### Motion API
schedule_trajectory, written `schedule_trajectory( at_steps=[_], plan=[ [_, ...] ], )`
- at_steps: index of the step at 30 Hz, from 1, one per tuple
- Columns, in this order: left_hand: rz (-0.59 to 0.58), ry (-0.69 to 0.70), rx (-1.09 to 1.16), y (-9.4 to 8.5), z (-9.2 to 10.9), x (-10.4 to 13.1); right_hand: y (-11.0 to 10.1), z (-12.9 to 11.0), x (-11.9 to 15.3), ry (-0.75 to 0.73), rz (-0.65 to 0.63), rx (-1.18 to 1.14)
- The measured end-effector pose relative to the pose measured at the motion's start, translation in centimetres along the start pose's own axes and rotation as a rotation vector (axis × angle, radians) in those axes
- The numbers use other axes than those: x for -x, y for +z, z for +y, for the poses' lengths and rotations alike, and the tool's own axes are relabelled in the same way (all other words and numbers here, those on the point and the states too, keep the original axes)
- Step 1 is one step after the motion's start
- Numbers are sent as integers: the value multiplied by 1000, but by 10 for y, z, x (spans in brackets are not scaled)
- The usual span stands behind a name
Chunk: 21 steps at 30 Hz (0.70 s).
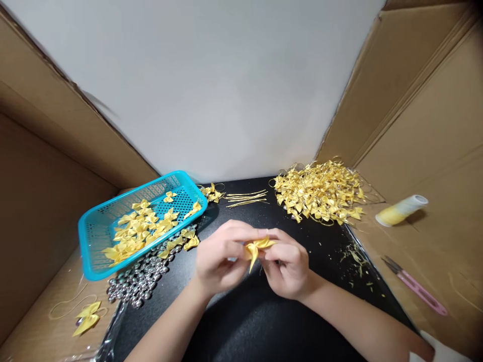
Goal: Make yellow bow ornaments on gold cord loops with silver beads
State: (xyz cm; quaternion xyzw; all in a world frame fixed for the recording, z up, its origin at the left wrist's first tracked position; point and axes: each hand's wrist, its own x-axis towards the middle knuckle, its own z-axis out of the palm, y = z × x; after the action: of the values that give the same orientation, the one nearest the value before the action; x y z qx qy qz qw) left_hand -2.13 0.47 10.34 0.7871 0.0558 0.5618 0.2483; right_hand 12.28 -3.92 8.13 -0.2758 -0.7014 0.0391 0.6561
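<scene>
Over the middle of the black table, my left hand and my right hand meet at a yellow ribbon bow. The fingers of both hands pinch it, one hand on each side, and one pointed ribbon tail hangs down between them. A short bit of thread shows below the bow near my right fingers. Left of my hands, a blue basket holds a heap of yellow bows. Silvery beads lie beside the basket, with a few bows at their upper end.
Gold cords lie behind my hands. A large pile of corded bows is at the back right. On cardboard to the right are a thread spool and pink snips. One corded bow lies at the lower left. Cardboard walls flank both sides.
</scene>
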Motion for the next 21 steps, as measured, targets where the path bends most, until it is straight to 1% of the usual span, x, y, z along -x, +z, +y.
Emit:
schedule_trajectory(
  at_steps=[2, 4, 6, 8, 10, 13, 19, 21],
  plan=[
    [69, -185, 112, -1, 4, -4, -5, 6, -4, -55, -28, 42],
    [104, -419, 295, -2, 9, -6, -11, 12, -7, -101, -56, 91],
    [61, -603, 465, -5, 14, -8, -16, 17, -9, -130, -86, 125],
    [16, -711, 541, -7, 18, -10, -21, 20, -10, -136, -126, 130],
    [20, -771, 545, -8, 21, -12, -24, 22, -11, -123, -170, 110],
    [39, -821, 547, -9, 22, -13, -24, 20, -14, -87, -185, 63],
    [78, -820, 565, -9, 15, -12, -21, 16, -20, 47, -168, -5],
    [103, -818, 574, -9, 14, -12, -21, 15, -20, 116, -158, 1]
  ],
)
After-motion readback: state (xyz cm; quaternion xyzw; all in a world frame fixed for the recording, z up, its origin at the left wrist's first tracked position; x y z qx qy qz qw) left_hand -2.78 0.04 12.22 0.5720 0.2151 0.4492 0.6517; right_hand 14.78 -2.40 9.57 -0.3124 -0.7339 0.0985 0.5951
